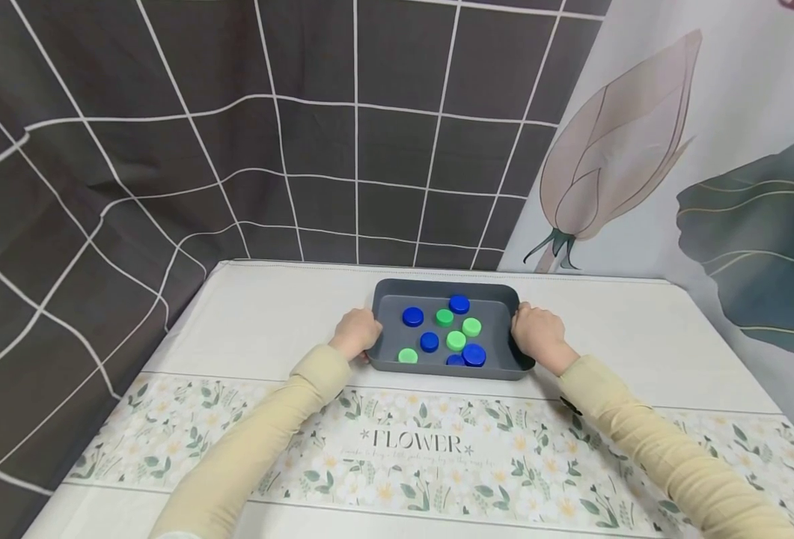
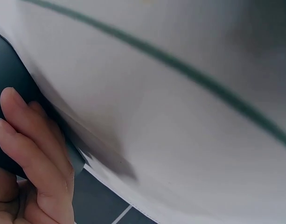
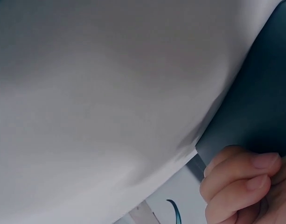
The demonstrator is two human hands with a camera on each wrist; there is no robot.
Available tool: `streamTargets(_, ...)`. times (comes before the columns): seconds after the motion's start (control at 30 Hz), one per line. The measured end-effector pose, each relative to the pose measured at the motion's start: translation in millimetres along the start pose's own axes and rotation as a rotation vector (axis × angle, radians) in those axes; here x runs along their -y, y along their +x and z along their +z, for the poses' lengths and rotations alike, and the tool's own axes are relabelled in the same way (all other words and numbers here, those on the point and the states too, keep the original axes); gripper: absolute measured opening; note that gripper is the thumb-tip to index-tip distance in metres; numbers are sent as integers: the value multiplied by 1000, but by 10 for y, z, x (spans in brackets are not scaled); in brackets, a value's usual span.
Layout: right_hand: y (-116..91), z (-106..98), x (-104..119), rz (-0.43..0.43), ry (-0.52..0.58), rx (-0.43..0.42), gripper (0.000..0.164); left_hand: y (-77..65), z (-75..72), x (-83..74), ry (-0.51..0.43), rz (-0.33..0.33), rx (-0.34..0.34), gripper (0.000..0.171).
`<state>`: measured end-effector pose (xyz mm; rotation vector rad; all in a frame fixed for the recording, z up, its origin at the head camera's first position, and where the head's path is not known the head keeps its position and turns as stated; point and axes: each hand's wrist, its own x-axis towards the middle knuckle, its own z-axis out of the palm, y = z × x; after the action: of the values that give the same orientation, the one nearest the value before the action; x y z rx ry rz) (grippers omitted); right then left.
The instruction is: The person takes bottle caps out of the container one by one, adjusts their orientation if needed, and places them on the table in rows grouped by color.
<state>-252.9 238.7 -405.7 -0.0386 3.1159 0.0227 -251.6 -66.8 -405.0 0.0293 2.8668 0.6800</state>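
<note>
Here we are, 2 hands on 1 tray: the left hand (image 1: 356, 332) grips 1 short end, the right hand (image 1: 539, 332) the other, and the grey tray (image 1: 494, 322) sits squarely between them. Fingers are curled in on both sides; the left wrist view has the left fingers (image 2: 40, 154) against the tray's dark outside, and the right wrist view shows the right fingers (image 3: 238, 179) bent up tight at its wall.

Inside, between the fingers, 5 blue caps (image 1: 413, 317) and 4 green caps (image 1: 456, 340) lie loose. The step looks like carrying or placing the tray; whether it's off the white cloth (image 1: 289, 307), I can't tell. The next move, I'd say, calls for both hands working together, ends level, or those caps could slide.

And the lie of it: open side up, long axis running from left fingers to right fingers, crosswise to the person, the right-finger end a touch nearer the body. Beyond the fingers, toward the sleeves, runs a flowered band (image 1: 418, 468).
</note>
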Motion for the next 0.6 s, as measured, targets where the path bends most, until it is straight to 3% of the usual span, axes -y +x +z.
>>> streamTargets(0.6, -94, 10, 17, -19, -8, -33, 35, -88, 29, 18, -3, -3, -14, 26)
